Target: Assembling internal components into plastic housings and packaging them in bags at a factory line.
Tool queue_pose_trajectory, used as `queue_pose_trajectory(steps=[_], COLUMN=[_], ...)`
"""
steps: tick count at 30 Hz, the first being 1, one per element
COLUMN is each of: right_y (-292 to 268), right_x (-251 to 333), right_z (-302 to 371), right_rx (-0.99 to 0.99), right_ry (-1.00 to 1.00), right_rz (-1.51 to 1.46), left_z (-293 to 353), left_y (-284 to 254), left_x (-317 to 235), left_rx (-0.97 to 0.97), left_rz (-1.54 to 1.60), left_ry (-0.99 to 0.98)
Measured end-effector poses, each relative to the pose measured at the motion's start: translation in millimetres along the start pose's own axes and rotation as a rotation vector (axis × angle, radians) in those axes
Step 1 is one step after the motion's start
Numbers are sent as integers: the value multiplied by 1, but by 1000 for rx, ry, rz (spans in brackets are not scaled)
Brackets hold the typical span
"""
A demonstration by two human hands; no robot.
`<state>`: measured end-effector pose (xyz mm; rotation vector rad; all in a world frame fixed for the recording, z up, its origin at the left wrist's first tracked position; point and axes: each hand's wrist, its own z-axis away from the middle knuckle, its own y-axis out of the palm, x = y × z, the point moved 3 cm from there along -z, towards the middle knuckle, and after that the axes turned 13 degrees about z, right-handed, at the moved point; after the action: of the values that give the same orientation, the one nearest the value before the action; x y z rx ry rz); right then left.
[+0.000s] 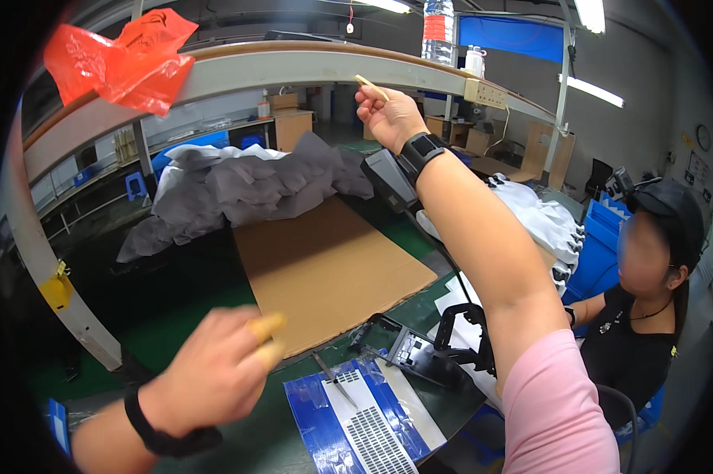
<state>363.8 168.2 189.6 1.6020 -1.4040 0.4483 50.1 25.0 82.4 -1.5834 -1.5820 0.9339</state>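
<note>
Head camera, watched from my distant station: the bare right hand (390, 117) rises before the grey metal beam (293, 73) at the far side, a narrow, pale-yellow piece (373, 88) at its fingertips. The fingers curl, but I cannot tell whether they grasp that piece or wear it as a finger covering. On the near left, the left hand (214, 367), blurred, shows yellow-covered fingers by the near left edge of a flat brown cardboard sheet (341, 265); I cannot tell whether it clasps anything. I judge the thin black cable (451, 265) below the right wrist the likeliest trouble: a quick drop of that arm could snag it on the open black plastic frame (465, 336). A careless leftward-to-rightward sweep of the left hand could knock the slim dark metal tool (334, 379) off the blue-and-white package (364, 415). The pale-yellow piece looks slim and tilted, its upper end leaning left; the cardboard lies plain and smooth on the green surface, its far end meeting crumpled grey sheeting (250, 189).
</note>
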Motion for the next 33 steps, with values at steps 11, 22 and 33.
queue_pose_trajectory(steps=[11, 22, 33], right_y=[10, -18, 18], right_x=[8, -62, 81], right_z=[-4, 2, 134], right_rx=[108, -405, 419], right_ry=[25, 228, 331], right_rz=[187, 470, 494], left_z=[-195, -201, -92], left_y=[-38, -46, 4], left_x=[98, 106, 61], left_rx=[-26, -55, -42], left_rz=[-892, -849, -517], left_ry=[12, -94, 20])
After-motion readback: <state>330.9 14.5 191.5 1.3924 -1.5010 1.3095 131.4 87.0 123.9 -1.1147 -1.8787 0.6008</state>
